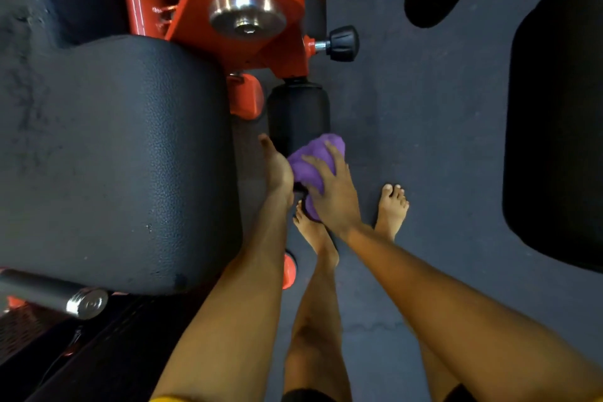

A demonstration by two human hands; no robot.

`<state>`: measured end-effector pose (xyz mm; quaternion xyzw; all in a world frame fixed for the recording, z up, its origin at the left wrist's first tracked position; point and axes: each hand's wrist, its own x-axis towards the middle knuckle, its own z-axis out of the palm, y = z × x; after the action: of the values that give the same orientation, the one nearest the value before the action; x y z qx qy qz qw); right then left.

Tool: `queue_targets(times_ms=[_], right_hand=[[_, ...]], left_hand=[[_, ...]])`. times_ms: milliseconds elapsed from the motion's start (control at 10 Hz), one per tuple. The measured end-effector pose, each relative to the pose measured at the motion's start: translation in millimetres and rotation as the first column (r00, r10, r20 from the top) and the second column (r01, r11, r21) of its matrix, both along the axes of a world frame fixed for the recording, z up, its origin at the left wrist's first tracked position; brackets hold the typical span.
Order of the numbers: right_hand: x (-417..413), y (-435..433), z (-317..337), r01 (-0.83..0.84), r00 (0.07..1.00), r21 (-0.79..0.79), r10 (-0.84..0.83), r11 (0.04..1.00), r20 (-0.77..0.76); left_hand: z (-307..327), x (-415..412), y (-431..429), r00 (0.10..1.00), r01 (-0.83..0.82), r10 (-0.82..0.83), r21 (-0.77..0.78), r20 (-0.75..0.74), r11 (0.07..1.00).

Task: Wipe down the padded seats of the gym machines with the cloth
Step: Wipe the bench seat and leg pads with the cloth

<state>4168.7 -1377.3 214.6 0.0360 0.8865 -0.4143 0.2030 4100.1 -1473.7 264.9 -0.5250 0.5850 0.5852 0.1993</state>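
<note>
While our right hand (pixel 332 192) cups the bunched purple cloth (pixel 310 166) against the lower end of the small roller pad (pixel 298 114), fingers curled over it, we judge the job approx. mid-way: this pad is getting wiped now. The big seat pad (pixel 114 157) at left and the dark pad (pixel 554 124) at far right show no wet streaks, so prob. left to do, tho we can't be sure. Our left hand (pixel 277 173) sits just beside the cloth, fingers hidden, so its grip can't be told. Count: 1 cloth, 2 hands, 3 black pads, 1 knob (pixel 342 43), 2 bare feet (pixel 391 209).
</note>
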Motion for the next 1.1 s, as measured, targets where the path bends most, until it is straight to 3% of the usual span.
queue_targets(times_ms=[100,200,300,400,500,600,700,800,900,1000,1100], right_hand=[[-56,-5,-3,0.099,0.995,-0.059,-0.101,0.993,-0.028],[-113,-7,7,0.092,0.98,-0.075,-0.104,0.993,-0.172],[-131,-8,14,-0.007,0.969,-0.018,0.002,1.0,-0.245],[-95,-12,7,0.008,0.997,0.098,0.0,0.995,-0.082],[-31,-7,6,-0.02,0.996,0.084,0.027,0.996,-0.085],[19,0,14,-0.079,0.996,0.042,0.078,0.996,0.034],[18,1,25,-0.033,0.999,0.048,0.031,0.998,0.045],[-41,-5,24,0.094,0.995,-0.023,-0.095,0.995,-0.021],[-102,-15,19,0.063,0.998,0.028,-0.063,0.998,0.005],[-105,-16,3,-0.011,0.999,0.068,0.014,0.998,-0.039],[-60,-9,-1,-0.051,0.993,0.105,0.062,0.993,-0.102]], left_hand=[[-26,9,9,0.997,-0.041,0.045,0.059,-0.066,0.997],[-36,25,26,0.989,0.01,-0.028,-0.126,-0.142,0.992],[4,20,25,0.984,0.004,-0.026,-0.121,-0.178,0.993],[-9,10,6,0.996,-0.034,0.023,-0.126,-0.087,0.991],[12,-4,0,0.999,-0.008,0.008,0.019,0.031,1.0],[27,-9,6,0.997,-0.07,0.068,-0.103,-0.021,0.992],[-40,10,5,0.996,-0.056,0.047,-0.12,-0.078,0.991],[-44,28,21,0.993,0.023,-0.038,-0.137,-0.109,0.99],[-1,30,41,0.98,0.056,-0.092,-0.197,-0.179,0.979],[-18,32,22,0.979,-0.063,0.027,-0.177,-0.2,0.982],[-18,13,0,0.997,-0.058,0.053,-0.093,-0.056,0.994]])
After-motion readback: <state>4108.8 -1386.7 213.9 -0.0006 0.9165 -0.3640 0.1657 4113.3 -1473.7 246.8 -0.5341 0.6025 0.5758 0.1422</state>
